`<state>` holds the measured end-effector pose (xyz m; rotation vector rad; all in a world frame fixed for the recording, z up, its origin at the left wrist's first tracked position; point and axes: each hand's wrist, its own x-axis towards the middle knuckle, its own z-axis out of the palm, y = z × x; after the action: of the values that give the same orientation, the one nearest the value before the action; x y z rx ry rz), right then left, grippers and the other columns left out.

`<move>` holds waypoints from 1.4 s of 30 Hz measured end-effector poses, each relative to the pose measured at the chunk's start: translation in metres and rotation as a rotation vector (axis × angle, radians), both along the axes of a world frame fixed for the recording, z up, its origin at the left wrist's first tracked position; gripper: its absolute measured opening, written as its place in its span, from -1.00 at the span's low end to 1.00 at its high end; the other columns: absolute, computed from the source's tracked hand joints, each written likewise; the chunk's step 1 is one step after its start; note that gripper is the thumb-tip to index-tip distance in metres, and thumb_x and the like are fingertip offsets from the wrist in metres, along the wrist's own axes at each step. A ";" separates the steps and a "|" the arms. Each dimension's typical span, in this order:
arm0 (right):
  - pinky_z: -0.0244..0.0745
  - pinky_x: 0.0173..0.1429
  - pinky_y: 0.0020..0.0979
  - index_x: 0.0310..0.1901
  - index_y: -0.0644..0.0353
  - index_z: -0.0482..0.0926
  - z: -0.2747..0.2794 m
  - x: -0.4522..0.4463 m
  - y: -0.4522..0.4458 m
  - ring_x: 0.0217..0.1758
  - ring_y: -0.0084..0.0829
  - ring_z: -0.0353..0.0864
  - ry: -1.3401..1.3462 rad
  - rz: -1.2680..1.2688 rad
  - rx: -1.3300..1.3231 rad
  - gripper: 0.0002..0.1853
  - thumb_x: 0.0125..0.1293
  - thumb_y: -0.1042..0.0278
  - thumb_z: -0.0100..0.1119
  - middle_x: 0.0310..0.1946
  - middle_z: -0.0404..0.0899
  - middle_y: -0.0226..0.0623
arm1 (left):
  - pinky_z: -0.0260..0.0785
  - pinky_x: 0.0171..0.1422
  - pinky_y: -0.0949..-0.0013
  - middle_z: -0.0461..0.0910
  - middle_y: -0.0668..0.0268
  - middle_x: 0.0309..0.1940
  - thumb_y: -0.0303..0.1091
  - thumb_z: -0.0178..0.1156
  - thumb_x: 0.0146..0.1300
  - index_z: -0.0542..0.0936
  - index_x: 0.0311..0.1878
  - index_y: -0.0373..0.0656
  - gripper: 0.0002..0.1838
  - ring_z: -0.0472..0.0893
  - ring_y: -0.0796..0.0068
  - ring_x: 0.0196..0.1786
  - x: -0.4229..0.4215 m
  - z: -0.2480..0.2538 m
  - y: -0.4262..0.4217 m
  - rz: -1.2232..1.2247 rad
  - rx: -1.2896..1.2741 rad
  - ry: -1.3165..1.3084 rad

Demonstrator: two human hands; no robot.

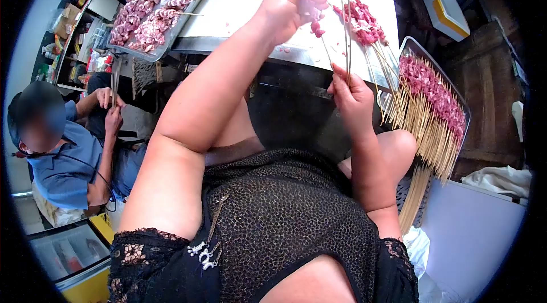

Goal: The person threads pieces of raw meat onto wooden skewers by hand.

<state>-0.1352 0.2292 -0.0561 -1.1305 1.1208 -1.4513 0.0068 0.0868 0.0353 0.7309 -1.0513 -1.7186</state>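
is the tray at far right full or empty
The tray is largely full: meat skewers lie packed across it, bare ends jutting past its edge.

Left arm [219, 84]: bent at the elbow, forearm running obliquely forward and across toward the midline. Left hand [289, 11]: stretched farther out than its fellow, fingers directed rightward, their tips blurred. Right arm [367, 158]: forearm raised in front of the body, wrist nearly straight. Right hand [354, 101]: thumb and forefinger pinched together, remaining fingers curled.
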 end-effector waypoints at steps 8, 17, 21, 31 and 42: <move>0.19 -0.43 -0.72 0.03 0.27 0.52 0.014 0.008 0.013 -0.53 -0.76 0.29 0.043 -0.013 -0.027 -0.74 0.33 0.46 0.04 -0.54 0.44 -0.53 | 0.06 -0.56 0.53 0.14 0.46 -0.62 -0.22 -0.18 0.44 0.31 -0.12 -0.21 -0.77 0.09 0.63 -0.62 -0.023 0.010 0.016 0.066 0.145 0.205; 0.09 -0.52 -0.75 0.00 0.26 0.54 0.045 0.006 0.028 -0.60 -0.79 0.22 -0.064 -0.183 -0.022 -0.75 0.33 0.47 0.02 -0.54 0.43 -0.53 | 0.37 -0.09 0.34 0.54 0.18 -0.19 0.23 -0.34 0.34 0.23 0.22 -0.19 -0.32 0.50 0.41 -0.25 -0.030 0.010 0.003 -0.294 -0.120 0.214; 0.12 -0.49 -0.74 0.01 0.26 0.54 0.047 -0.013 0.031 -0.58 -0.79 0.25 0.021 -0.232 -0.019 -0.75 0.32 0.46 0.03 -0.54 0.44 -0.54 | 0.18 0.28 0.10 0.44 0.06 0.09 0.35 -0.43 0.27 -0.22 0.41 -0.23 -0.09 0.40 0.25 0.18 -0.022 0.012 -0.003 -0.088 -0.057 0.053; 0.47 -0.20 -0.31 -0.05 0.21 0.57 0.074 -0.075 0.013 -0.35 -0.23 0.59 1.179 -0.668 -0.474 -0.74 0.24 0.42 0.05 -0.38 0.61 -0.18 | 0.46 -0.09 0.43 0.60 0.17 -0.21 -0.31 -0.01 0.35 0.44 0.07 -0.27 -0.69 0.58 0.49 -0.24 0.046 0.015 -0.045 0.342 -0.348 -0.295; 0.03 -0.52 -0.77 -0.01 0.27 0.53 0.091 -0.032 0.009 -0.58 -0.85 0.18 0.482 -0.229 -0.129 -0.62 0.43 0.12 -0.11 -0.55 0.40 -0.58 | 0.41 -0.22 0.33 0.61 0.17 -0.54 -0.13 0.28 0.06 0.67 -0.41 -0.18 -0.72 0.58 0.29 -0.42 0.052 -0.010 -0.063 0.277 -0.520 -1.566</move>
<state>-0.1670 0.2386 0.0345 -1.5362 1.5468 -1.4798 0.0590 0.0238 0.0251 1.7893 -2.1136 -0.2981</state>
